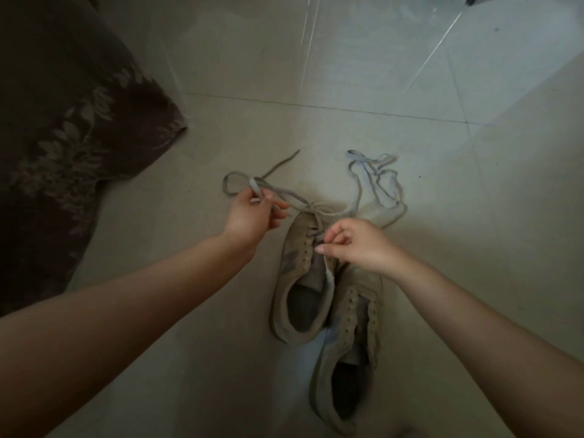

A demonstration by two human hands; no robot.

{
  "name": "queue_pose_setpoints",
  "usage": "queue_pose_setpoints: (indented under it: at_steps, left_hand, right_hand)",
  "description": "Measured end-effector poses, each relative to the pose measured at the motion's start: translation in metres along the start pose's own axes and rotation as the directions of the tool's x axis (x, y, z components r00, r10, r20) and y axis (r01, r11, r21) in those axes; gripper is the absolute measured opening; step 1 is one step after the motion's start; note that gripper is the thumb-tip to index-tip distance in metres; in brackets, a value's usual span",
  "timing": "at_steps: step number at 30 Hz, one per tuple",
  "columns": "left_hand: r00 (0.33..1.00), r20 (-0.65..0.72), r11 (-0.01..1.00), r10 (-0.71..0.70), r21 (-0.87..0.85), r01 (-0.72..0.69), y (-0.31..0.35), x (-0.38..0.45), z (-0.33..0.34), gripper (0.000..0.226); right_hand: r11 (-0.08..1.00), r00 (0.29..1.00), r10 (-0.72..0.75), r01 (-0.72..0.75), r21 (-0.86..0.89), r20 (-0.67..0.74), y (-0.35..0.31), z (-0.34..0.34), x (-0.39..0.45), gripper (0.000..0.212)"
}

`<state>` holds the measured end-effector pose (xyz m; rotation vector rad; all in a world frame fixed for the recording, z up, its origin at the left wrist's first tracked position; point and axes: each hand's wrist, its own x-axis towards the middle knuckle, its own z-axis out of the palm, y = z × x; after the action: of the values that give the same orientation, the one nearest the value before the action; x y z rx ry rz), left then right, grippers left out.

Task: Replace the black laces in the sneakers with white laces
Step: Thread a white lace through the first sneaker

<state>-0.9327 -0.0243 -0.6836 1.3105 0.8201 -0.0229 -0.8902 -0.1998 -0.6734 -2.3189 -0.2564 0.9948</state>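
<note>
Pale glossy tile floor (410, 90) in dim light, seen from the head camera. Two tan sneakers lying on it, toes pointing away: far sneaker (303, 279) with a grey lace (290, 197) threaded only through its front eyelets, near sneaker (347, 358) just beside and overlapping it, eyelets bare. Left hand (252, 216) raised left of the far toe, fingers pinching a loop of that lace, loose end trailing on the floor beyond. Right hand (357, 245) over the far sneaker's eyelet rows, thumb and forefinger pinching the lace's other strand. Heap of pale laces (376, 178) lying past the toes. Dark leaf-patterned cloth (63, 121) at left.
</note>
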Motion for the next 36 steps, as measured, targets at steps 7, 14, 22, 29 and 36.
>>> queue_pose_setpoints:
  at_steps: [7,14,22,29,36]
  left_hand:
    - [0.985,0.156,0.995,-0.07,0.08,0.058,-0.025,-0.013,0.004,0.023]
    - [0.993,0.098,0.952,0.072,0.291,-0.098,-0.037,-0.006,0.004,0.024]
    - [0.995,0.059,0.952,0.086,0.289,-0.1,-0.047,-0.004,0.006,0.021]
    - [0.996,0.074,0.988,0.051,0.139,-0.061,-0.055,-0.009,0.008,0.017]
    - [0.982,0.124,0.963,0.144,0.209,-0.168,-0.055,-0.005,0.003,0.016]
  right_hand:
    - [0.946,0.977,-0.172,0.128,-0.298,-0.125,0.001,0.022,0.003,0.005]
    - [0.969,0.944,-0.173,0.112,-0.218,-0.282,0.002,0.033,0.003,0.009]
    - [0.983,0.921,-0.18,0.184,-0.022,-0.346,0.007,0.043,0.006,0.009]
    - [0.986,0.93,-0.138,0.162,0.044,-0.341,0.007,0.051,0.014,0.006]
    - [0.994,0.972,-0.09,0.101,0.041,-0.219,0.0,0.049,0.01,0.021]
